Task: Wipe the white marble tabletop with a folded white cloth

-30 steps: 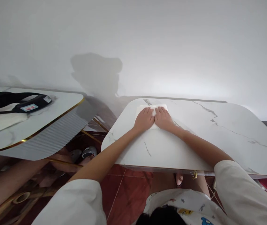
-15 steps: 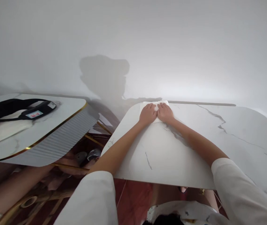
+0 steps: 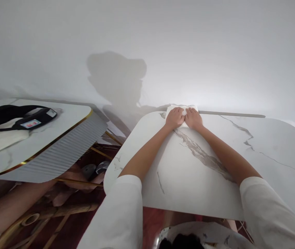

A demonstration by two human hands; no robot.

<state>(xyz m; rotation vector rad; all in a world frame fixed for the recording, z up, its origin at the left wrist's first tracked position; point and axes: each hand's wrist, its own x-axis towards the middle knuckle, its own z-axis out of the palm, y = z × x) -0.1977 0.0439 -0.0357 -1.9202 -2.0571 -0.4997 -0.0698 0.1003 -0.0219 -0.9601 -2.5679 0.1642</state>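
Observation:
A white marble table (image 3: 194, 180) stretches out in front of me. At its far edge, by the wall, lies a crumpled white cloth (image 3: 181, 108). My left hand (image 3: 174, 118) and my right hand (image 3: 193, 118) rest side by side on it, thumbs nearly touching. Their fingers curl down over the cloth and press it onto the tabletop. Both arms are stretched out straight, in short white sleeves. Most of the cloth is hidden under my hands.
A second marble table with a gold rim (image 3: 59, 133) stands at the left and carries a black strap with a labelled pad (image 3: 20, 117). Another person's arm (image 3: 12, 207) shows at the lower left. Shoes (image 3: 95, 169) lie on the red floor between the tables. A white wall lies directly behind.
Both hands have slid the cloth away from me, from the table's middle to its far edge by the wall. My fingers have gone from flat to curled. My arms reach further out.

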